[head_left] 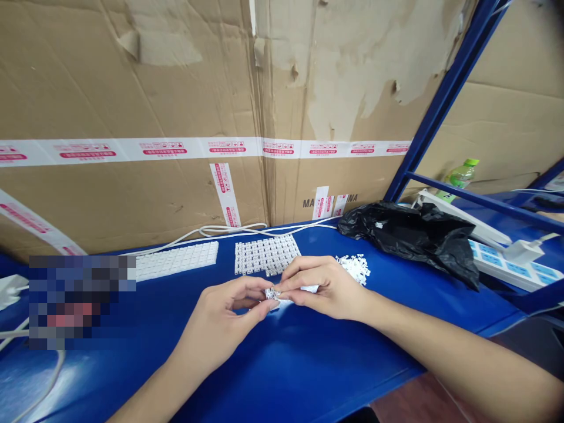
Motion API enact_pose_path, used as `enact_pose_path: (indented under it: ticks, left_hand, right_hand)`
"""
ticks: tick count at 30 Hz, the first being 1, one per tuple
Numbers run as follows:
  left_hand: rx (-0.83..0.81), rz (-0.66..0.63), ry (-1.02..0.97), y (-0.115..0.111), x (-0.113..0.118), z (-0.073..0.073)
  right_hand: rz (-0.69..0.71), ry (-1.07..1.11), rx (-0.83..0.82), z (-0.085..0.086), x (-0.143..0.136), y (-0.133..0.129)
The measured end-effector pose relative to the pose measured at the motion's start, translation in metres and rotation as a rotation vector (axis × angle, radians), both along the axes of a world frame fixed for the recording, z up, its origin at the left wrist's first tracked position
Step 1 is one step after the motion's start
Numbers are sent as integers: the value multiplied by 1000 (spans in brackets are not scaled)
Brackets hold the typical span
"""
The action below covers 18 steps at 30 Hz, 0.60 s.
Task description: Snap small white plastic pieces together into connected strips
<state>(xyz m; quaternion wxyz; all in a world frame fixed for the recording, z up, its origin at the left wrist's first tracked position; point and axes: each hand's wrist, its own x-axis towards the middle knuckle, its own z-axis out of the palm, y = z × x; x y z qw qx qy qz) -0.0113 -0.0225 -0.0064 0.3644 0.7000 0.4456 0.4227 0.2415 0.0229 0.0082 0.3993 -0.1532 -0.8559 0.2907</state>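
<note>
Left hand (pixel 227 314): grasping, thumb below and fingertips above, pinching a small white part with dark marks
Small white part (pixel 271 293): between the two hands, at the fingertips, raised in front of the person; its finer detail is too small to tell
Right hand (pixel 326 288): grasping, thumb and fingertips drawn together at the right end of the same part; whether a smaller piece sits between them is hidden
White pieces under the fingers: partly visible just below and behind the right hand's fingertips, mostly covered
Loose white pieces (pixel 355 268): heaped just beyond the right hand's wrist
Marked white rows (pixel 267 255): laid side by side, flat, just beyond the fingertips of both hands
Plain white rows (pixel 178 260): a long block beyond the left hand and to its left
Worktop (pixel 286 376): blue, under both hands and the parts
White cables (pixel 207 232): along the back edge, beyond the rows
Black plastic bag (pixel 409 238): crumpled, beyond the right hand and to its right
Power strip (pixel 511 267): right of the bag, farther from the right hand, a white plug (pixel 524 251) in it
Bottle (pixel 460 175): green-capped, far beyond the right hand, behind a blue frame (pixel 445 100)
Cardboard (pixel 176 88): upright beyond everything in front of the hands, crossed by printed tape (pixel 176 148)
</note>
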Motion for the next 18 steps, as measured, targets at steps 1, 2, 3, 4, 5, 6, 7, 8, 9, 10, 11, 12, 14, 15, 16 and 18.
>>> enact_pose_path:
  ticks: [1,2,3,4,5,6,7,8,9,10,11,12,14,15,16,18]
  left_hand:
    - [-11,6,-6,0,0,0]
    - [-23,10,-11,-1,0,0]
    - [-31,12,-18,-2,0,1]
    - [-39,15,-26,-3,0,2]
    - [-46,21,-34,-4,1,4]
    - [-53,28,-40,-6,3,6]
    - [-61,36,-42,-7,4,7]
    - [-68,43,-43,-8,5,9]
    - [-72,46,-41,-9,6,10]
    - [-73,46,-38,-10,6,10]
    - [-70,42,-34,-10,6,10]
    - [-62,38,-30,-10,6,10]
    - [-27,22,-22,-9,4,8]
    - [-2,9,-18,-8,3,6]
    - [28,-4,-11,-7,2,5]
    - [99,-24,9,-6,1,2]
  right_hand:
    - [0,6,1,0,0,0]
    - [0,8,3,0,0,0]
    - [-1,7,5,1,0,0]
    - [0,3,6,1,0,0]
    - [2,-4,5,1,0,0]
    - [5,-11,6,2,0,-1]
    - [8,-17,8,2,0,-1]
    - [10,-23,13,2,0,-1]
    - [10,-27,19,2,0,-1]
    - [9,-29,22,2,0,-1]
    - [7,-27,22,1,0,0]
    - [8,-22,19,1,-1,0]
    - [8,-6,5,0,-2,0]
    - [6,2,-4,-1,-2,0]
    - [2,8,-15,-1,-3,0]
    - [-8,15,-36,-2,-3,1]
